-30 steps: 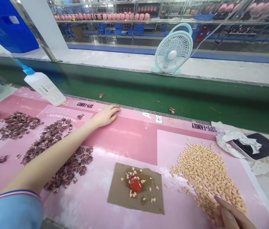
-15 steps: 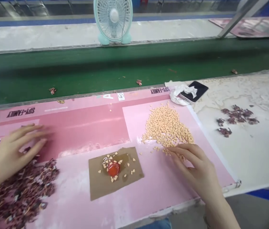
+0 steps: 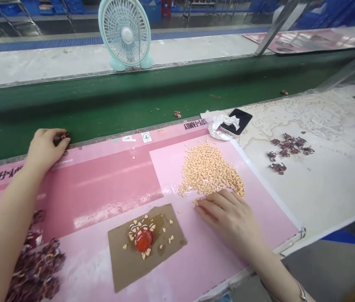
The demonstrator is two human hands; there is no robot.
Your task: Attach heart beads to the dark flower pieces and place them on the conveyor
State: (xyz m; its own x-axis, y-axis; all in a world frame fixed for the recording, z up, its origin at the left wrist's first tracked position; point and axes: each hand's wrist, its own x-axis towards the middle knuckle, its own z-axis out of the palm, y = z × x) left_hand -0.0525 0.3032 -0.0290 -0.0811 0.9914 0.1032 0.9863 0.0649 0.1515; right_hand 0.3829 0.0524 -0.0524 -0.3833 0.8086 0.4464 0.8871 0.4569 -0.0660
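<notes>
- Belt point(image 3: 117, 102), green, running across behind the near work surface; two small brownish-red pieces lie on it, one at centre point(image 3: 177, 114), one farther right point(image 3: 284, 92).
- Worktop point(image 3: 315, 197), off-white, stained, bare to the right.
- Mat point(image 3: 102, 176), pink, printed "SPY×FAMILY" upside down, covering the worktop's left and middle.
- Fan point(image 3: 127, 35), pale turquoise, round, upright on the white ledge point(image 3: 190, 50) beyond the belt.
- Heap of tan heart-shaped pieces point(image 3: 207, 167), on the right part of the mat.
- Heap of maroon pieces point(image 3: 37, 272), on the mat, lower left, partly behind the left forearm.
- Cardboard sheet point(image 3: 123, 270), brown, flat on the mat between both heaps.
- Left hand point(image 3: 43, 149), at the mat's back edge, thumb and fingers curled about a small dark piece point(image 3: 65, 136); whether the grip is clamped on it, cannot tell.
- Right hand point(image 3: 227, 212), at the near edge of the tan heap, fingers bent down among stray hearts; whether its grip is closed on any, cannot tell.
- Device, flat, black-topped point(image 3: 242, 119), right of the mat's back corner; crumpled white tissue point(image 3: 219, 128) partly over it.
- Cluster of maroon pieces point(image 3: 290, 144), on the bare worktop.
- Red disc point(image 3: 143, 240), round, in clear liquid on the cardboard.
- Loose tan hearts point(image 3: 171, 239), scattered about the disc.
</notes>
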